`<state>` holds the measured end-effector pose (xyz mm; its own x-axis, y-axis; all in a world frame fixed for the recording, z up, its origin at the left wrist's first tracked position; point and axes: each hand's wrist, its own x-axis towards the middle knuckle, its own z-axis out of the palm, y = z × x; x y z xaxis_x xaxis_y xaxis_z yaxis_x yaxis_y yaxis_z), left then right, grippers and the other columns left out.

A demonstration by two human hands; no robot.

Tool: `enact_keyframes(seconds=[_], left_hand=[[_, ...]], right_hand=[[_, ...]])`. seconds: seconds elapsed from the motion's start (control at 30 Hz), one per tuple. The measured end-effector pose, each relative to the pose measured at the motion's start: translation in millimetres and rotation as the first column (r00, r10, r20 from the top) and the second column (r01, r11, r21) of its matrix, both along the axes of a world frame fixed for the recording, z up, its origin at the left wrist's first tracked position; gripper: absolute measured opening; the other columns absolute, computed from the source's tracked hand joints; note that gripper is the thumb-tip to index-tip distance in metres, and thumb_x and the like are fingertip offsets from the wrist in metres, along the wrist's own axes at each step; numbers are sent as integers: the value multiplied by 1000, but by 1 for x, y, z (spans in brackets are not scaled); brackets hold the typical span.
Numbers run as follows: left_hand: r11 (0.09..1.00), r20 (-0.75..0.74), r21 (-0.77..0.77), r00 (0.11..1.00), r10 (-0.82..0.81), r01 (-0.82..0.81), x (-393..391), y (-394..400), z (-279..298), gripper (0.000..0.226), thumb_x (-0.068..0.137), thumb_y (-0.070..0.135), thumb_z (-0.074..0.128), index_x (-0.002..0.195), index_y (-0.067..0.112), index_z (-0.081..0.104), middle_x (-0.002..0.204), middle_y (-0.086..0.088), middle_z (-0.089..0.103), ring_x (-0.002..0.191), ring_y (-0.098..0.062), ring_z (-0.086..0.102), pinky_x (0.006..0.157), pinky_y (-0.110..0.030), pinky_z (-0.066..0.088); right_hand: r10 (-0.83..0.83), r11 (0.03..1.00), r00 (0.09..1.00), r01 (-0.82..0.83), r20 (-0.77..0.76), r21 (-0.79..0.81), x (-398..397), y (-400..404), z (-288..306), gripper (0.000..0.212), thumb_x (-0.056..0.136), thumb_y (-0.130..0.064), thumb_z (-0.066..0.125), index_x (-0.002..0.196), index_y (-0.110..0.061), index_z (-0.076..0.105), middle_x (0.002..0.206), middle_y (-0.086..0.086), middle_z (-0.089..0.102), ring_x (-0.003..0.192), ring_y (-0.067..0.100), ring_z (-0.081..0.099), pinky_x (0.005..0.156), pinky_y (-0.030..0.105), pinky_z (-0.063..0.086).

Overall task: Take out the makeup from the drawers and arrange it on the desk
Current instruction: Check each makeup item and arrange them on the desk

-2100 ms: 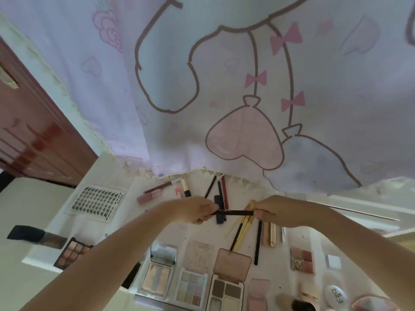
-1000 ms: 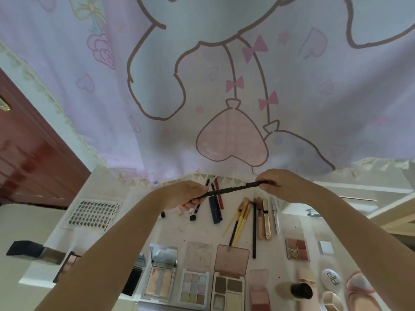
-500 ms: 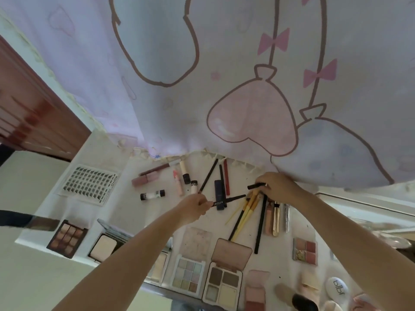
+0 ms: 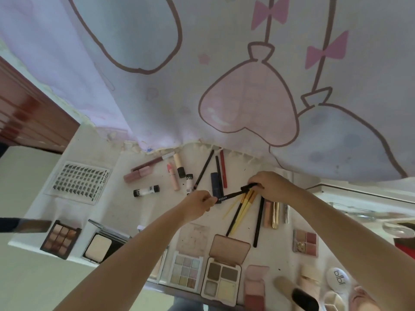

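Pen held between two hands above the desk

Pen [image 4: 231,195], black with white lettering, is pinched at its near end by the fingers of the left hand [image 4: 197,204]. Its far end is gripped by the curled fingers of the right hand [image 4: 270,187]. The pen is held slanted just above the white desk [image 4: 74,151]. Directly beneath the pen, a fan of yellow brushes [image 4: 243,207] is laid out, and a dark blue tube [image 4: 216,185] lies just behind it. To the left of the pen, lipsticks [image 4: 173,179] are scattered. Nearer than the pen, open palettes [image 4: 222,281] are lined along the desk's front edge. Behind the pen, a printed curtain [image 4: 224,63] hangs onto the desk.
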<state>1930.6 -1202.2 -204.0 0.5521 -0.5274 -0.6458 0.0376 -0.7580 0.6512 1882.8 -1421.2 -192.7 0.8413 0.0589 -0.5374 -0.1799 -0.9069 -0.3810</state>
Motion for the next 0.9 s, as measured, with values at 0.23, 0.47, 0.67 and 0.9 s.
enact_keyframes(seconds=[0.23, 0.47, 0.67, 0.9], left_hand=[[998, -27, -26, 998, 50, -51, -10, -9, 1, 28, 95, 29, 40, 69, 22, 46, 67, 6, 48, 57, -6, 41, 55, -16, 33], [998, -33, -19, 997, 63, -63, -11, -10, 4, 28, 96, 28, 39, 69, 21, 46, 67, 5, 48, 58, -6, 41, 56, -16, 33], [998, -23, -11, 998, 59, -60, -12, -9, 5, 28, 96, 28, 39, 69, 22, 47, 67, 5, 48, 57, -6, 40, 55, -16, 33], [998, -13, 2, 998, 58, -58, -11, -7, 6, 29, 96, 29, 38, 69, 21, 47, 66, 5, 47, 56, -6, 40, 53, -16, 32]], right_hand=[[-63, 997, 998, 64, 30, -46, -12, -21, 5, 19, 91, -13, 46, 100, -16, 62, 84, -3, 50, 79, 15, 50, 65, 20, 37], [-35, 999, 999, 36, 8, -36, -17, -16, 4, 21, 92, -12, 44, 104, -15, 61, 96, 9, 56, 83, 20, 54, 72, 28, 43], [-61, 998, 998, 61, 20, 0, -16, -17, 3, 19, 92, -12, 44, 99, -14, 61, 84, 1, 50, 77, 16, 50, 64, 22, 39], [-99, 995, 995, 99, 25, 12, -16, -19, -1, 19, 91, -12, 46, 100, -15, 63, 82, -1, 49, 72, 14, 50, 60, 20, 38]])
